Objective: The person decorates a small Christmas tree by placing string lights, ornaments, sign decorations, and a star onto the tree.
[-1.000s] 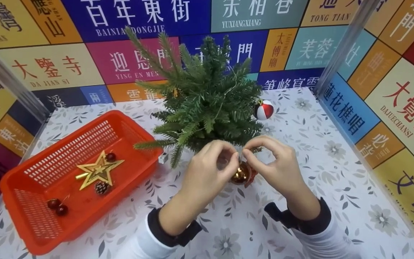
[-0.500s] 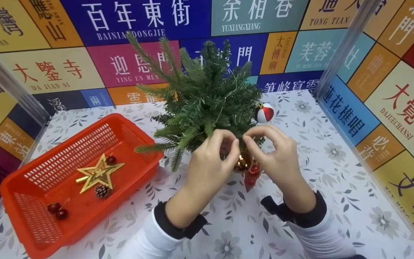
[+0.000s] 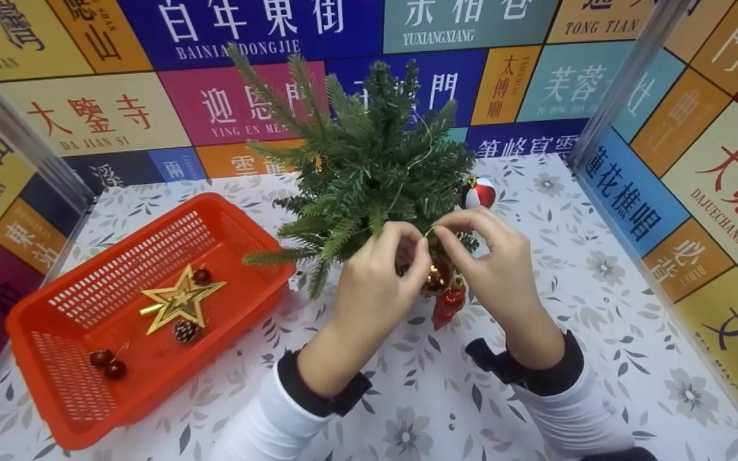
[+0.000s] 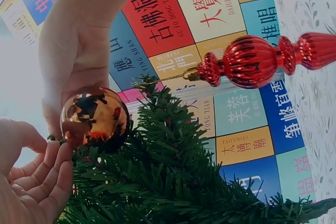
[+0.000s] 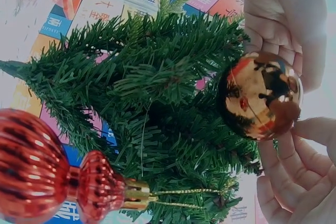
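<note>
A small artificial fir tree (image 3: 375,166) stands in front of me. A shiny gold ball ornament (image 3: 436,276) hangs below my fingertips at the tree's near side. My left hand (image 3: 382,275) and right hand (image 3: 497,275) pinch its thin gold cord (image 3: 430,232), with thumbs and index fingers curled close together. The wrist views show the gold ball (image 4: 94,119) between the left hand (image 4: 39,182) and right hand (image 4: 84,51), against the green branches. Close by hangs a red ribbed ornament (image 3: 449,304) on a gold cord (image 5: 184,195). The pinched fingertips are partly hidden in both wrist views.
An orange-red plastic basket (image 3: 151,400) stands at the left, holding a gold star (image 3: 183,299), a pinecone (image 3: 186,331) and dark red berries (image 3: 113,368). A red-and-white ball (image 3: 479,192) hangs at the tree's right. Printed panels (image 3: 241,105) enclose the floral-patterned table (image 3: 599,333).
Both hands have risen and moved toward the tree, bringing the gold ball up with them. The red ribbed ornament, mostly hidden earlier, now shows below it. The basket has not moved.
</note>
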Available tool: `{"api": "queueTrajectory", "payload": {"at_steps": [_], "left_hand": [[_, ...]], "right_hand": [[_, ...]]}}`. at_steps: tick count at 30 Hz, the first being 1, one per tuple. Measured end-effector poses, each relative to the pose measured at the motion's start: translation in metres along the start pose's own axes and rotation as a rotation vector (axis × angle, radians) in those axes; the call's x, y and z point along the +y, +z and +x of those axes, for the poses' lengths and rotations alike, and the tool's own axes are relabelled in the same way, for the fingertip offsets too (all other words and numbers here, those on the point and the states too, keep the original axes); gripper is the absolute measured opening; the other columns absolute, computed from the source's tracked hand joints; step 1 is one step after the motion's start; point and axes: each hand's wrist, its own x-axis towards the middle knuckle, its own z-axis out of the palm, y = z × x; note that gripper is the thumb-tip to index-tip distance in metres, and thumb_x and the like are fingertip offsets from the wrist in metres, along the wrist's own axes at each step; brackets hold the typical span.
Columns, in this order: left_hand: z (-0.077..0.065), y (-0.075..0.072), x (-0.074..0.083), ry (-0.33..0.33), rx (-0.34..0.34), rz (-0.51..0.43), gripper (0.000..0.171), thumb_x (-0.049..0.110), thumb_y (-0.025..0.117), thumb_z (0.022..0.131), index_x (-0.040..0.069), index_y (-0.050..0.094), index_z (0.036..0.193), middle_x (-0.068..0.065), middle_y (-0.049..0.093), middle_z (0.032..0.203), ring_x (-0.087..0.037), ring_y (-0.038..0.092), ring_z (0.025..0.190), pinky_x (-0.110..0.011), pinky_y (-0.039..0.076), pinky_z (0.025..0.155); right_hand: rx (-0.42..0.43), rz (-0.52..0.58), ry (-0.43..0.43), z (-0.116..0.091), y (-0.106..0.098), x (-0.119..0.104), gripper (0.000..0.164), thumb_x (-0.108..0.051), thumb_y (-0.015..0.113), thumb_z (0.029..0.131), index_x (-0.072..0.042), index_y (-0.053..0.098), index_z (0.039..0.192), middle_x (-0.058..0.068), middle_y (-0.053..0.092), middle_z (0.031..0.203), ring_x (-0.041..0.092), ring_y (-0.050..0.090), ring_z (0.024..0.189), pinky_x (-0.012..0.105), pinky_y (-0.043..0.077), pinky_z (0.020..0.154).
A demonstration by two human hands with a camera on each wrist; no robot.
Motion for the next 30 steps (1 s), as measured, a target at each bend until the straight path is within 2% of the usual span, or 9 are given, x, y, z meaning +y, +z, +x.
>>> {"api": "queueTrajectory", "payload": {"at_steps": [11, 20, 30], "left_hand": [[-0.005, 0.001, -0.003, 0.02, 0.019, 0.084, 0.007, 0.008, 0.066, 0.086, 0.006, 0.061, 0.09, -0.003, 0.065, 0.074, -0.012, 0.059, 0.063, -0.017, 0.05, 0.057], [-0.005, -0.001, -0.003, 0.061, 0.024, 0.121, 0.009, 0.008, 0.068, 0.085, 0.006, 0.061, 0.09, -0.004, 0.064, 0.075, -0.013, 0.059, 0.062, -0.016, 0.05, 0.055], [-0.008, -0.002, -0.004, 0.064, 0.009, 0.134, 0.01, 0.008, 0.069, 0.084, 0.006, 0.062, 0.09, -0.005, 0.066, 0.079, -0.013, 0.06, 0.063, -0.015, 0.05, 0.054]], "right_hand": [[-0.011, -0.11, -0.063, -0.004, 0.001, 0.003, 0.007, -0.006, 0.073, 0.084, -0.003, 0.071, 0.09, 0.007, 0.071, 0.086, 0.02, 0.065, 0.081, 0.024, 0.051, 0.08], [-0.002, -0.115, -0.106, -0.008, 0.001, 0.004, 0.007, -0.002, 0.073, 0.082, -0.004, 0.071, 0.088, 0.006, 0.07, 0.083, 0.019, 0.064, 0.077, 0.027, 0.051, 0.077], [0.012, -0.097, -0.135, -0.013, 0.002, 0.006, 0.009, -0.001, 0.075, 0.078, -0.005, 0.072, 0.086, 0.007, 0.071, 0.083, 0.021, 0.064, 0.078, 0.031, 0.049, 0.078]]}}
